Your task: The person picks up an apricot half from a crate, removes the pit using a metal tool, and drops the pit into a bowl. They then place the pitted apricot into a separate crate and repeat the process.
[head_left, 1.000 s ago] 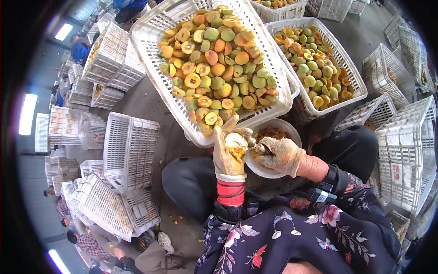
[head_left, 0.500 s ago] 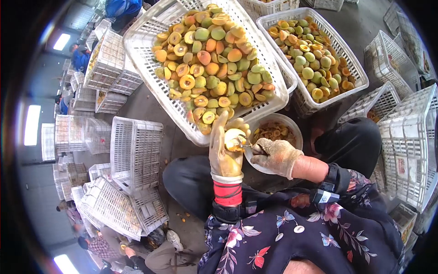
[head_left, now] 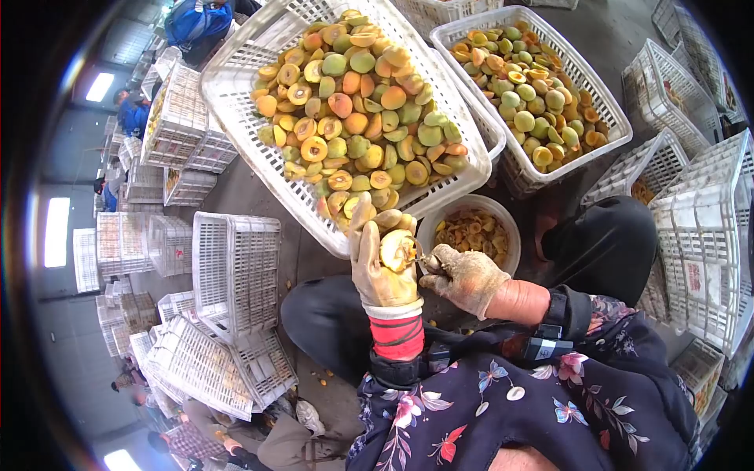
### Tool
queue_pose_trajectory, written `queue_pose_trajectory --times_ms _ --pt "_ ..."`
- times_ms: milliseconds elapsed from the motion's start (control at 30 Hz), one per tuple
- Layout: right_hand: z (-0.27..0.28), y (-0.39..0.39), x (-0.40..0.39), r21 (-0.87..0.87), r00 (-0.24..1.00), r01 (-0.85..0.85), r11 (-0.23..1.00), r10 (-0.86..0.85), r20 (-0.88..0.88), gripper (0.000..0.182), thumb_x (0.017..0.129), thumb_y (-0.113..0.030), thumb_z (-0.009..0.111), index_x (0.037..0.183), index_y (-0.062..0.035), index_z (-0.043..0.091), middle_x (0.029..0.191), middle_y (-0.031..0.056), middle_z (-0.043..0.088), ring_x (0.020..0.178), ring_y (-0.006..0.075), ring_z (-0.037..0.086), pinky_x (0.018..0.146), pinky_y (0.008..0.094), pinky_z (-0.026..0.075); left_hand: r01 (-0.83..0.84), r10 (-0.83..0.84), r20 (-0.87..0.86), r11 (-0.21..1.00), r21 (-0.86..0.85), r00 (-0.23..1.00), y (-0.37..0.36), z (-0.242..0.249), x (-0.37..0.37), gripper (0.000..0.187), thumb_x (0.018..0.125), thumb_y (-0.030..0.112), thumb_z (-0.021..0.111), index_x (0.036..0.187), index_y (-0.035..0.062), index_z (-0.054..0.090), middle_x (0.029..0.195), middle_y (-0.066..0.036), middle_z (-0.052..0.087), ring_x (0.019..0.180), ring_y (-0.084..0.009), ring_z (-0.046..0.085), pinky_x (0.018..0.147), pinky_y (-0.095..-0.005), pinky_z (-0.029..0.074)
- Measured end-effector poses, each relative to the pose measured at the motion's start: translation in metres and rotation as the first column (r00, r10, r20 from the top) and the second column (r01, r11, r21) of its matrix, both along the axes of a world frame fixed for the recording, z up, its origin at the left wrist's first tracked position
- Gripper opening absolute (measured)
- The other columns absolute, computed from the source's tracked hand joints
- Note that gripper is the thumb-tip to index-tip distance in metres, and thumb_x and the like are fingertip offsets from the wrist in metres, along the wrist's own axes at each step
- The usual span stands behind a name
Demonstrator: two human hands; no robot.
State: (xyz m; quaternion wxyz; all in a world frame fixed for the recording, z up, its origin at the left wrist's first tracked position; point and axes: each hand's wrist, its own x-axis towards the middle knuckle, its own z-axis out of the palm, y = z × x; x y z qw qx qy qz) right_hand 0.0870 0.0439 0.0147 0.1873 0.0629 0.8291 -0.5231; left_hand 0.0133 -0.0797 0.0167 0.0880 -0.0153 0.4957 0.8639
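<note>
From where I stand, the person sits low, dark-trousered knees spread to either side, a dark floral garment over the lap. The gloved left hand is turned palm up and grasps a piece of fruit between thumb and fingers, its pale side and some ragged orange flesh showing. The right hand, in a grubbier glove, is clenched round a small metal tool, whose tip seems to touch the fruit's edge, though it's hard to be sure at this size.

Just beyond the left fingertips stands a big white crate, tilted in my view and heaped with halved fruit, green, yellow and orange, a few cut faces up. The white tub sits behind the right hand, beside that crate's near corner, with brownish-orange scraps in it. To the right of the big crate there's a second crate full of fruit halves. More white crates are stacked off to the left, and a co-worker in blue is bent over at the upper left.
</note>
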Motion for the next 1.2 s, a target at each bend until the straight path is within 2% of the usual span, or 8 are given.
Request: queue_pose_trajectory --times_ms 233,367,433,633,733,867,1100,1200 --pt "-0.013 -0.006 0.000 -0.286 0.973 0.040 0.957 -0.102 -0.206 0.028 0.089 -0.028 0.068 0.082 -0.0080 0.049 0.071 0.0098 0.055 0.066 0.0310 0.059 0.065 0.0406 0.047 0.040 -0.040 0.000 0.999 -0.010 0.999 0.001 -0.007 -0.003 0.039 0.102 0.021 0.048 0.138 0.0063 0.049 0.096 -0.008 0.063 0.084 -0.0218 0.063 0.080 -0.0375 0.055" --pt "-0.001 0.003 -0.007 -0.335 0.981 -0.042 0.941 0.102 0.164 0.033 0.089 -0.038 0.062 0.103 -0.0077 0.059 0.097 0.0163 0.064 0.098 0.0355 0.063 0.086 0.0420 0.049 0.051 -0.052 0.010 0.999 0.009 0.999 0.013 0.006 -0.002 0.041 0.104 0.029 0.044 0.137 0.0057 0.050 0.095 -0.009 0.064 0.087 -0.0231 0.065 0.084 -0.0380 0.056" --pt "-0.004 0.003 -0.012 -0.191 0.993 -0.040 0.981 0.018 -0.116 0.029 0.089 -0.034 0.066 0.087 -0.0079 0.054 0.077 0.0119 0.059 0.071 0.0341 0.061 0.070 0.0429 0.049 0.008 -0.008 0.059 1.000 -0.011 0.998 0.011 0.010 -0.004 0.044 0.104 0.035 0.043 0.136 0.0051 0.051 0.094 -0.010 0.065 0.087 -0.0237 0.066 0.085 -0.0384 0.056" --pt "0.009 0.020 -0.014 0.098 0.955 -0.289 0.952 0.281 0.094 0.045 0.090 -0.046 0.060 0.113 -0.0073 0.059 0.095 0.0166 0.069 0.093 0.0379 0.066 0.083 0.0451 0.051 0.279 -0.292 0.001 0.912 -0.300 0.956 -0.002 0.003 -0.016 0.056 0.106 0.046 0.034 0.125 -0.0015 0.059 0.079 -0.013 0.069 0.069 -0.0156 0.063 0.063 -0.0251 0.049" --pt "0.015 0.025 -0.009 -0.586 0.876 0.051 0.809 0.245 0.415 0.026 0.092 -0.037 0.068 0.084 -0.0148 0.056 0.060 -0.0054 0.046 0.048 0.0119 0.046 0.043 0.0280 0.037 0.289 -0.300 0.013 0.906 -0.310 0.954 -0.002 0.005 -0.012 0.058 0.106 0.046 0.034 0.121 -0.0029 0.062 0.070 -0.012 0.067 0.058 -0.0125 0.057 0.052 -0.0221 0.041" --pt "0.000 0.034 0.005 -0.896 0.825 0.166 0.413 0.439 0.356 0.026 0.094 -0.034 0.066 0.081 -0.0166 0.052 0.058 -0.0087 0.041 0.046 0.0041 0.038 0.040 0.0220 0.028 0.377 -0.397 0.007 0.865 -0.332 0.918 -0.003 0.016 -0.009 0.056 0.106 0.042 0.036 0.118 -0.0060 0.062 0.068 -0.011 0.066 0.058 -0.0136 0.059 0.055 -0.0227 0.044" --pt "0.008 0.033 -0.009 -0.664 0.817 -0.067 0.744 0.423 0.391 0.025 0.091 -0.035 0.069 0.086 -0.0156 0.054 0.061 -0.0069 0.046 0.050 0.0060 0.043 0.045 0.0248 0.036 0.432 -0.419 0.106 0.879 -0.204 0.902 -0.003 0.010 -0.007 0.054 0.106 0.042 0.037 0.117 -0.0053 0.062 0.068 -0.011 0.065 0.063 -0.0184 0.063 0.061 -0.0272 0.050" --pt "-0.002 0.024 -0.012 -0.212 0.923 -0.358 0.909 0.379 0.064 0.025 0.089 -0.034 0.065 0.099 -0.0115 0.060 0.077 0.0090 0.063 0.074 0.0263 0.062 0.067 0.0399 0.049 0.270 -0.265 0.224 0.963 0.009 0.938 -0.003 -0.007 -0.010 0.055 0.103 0.049 0.040 0.126 0.0014 0.057 0.072 -0.010 0.065 0.064 -0.0192 0.064 0.051 -0.0265 0.048"
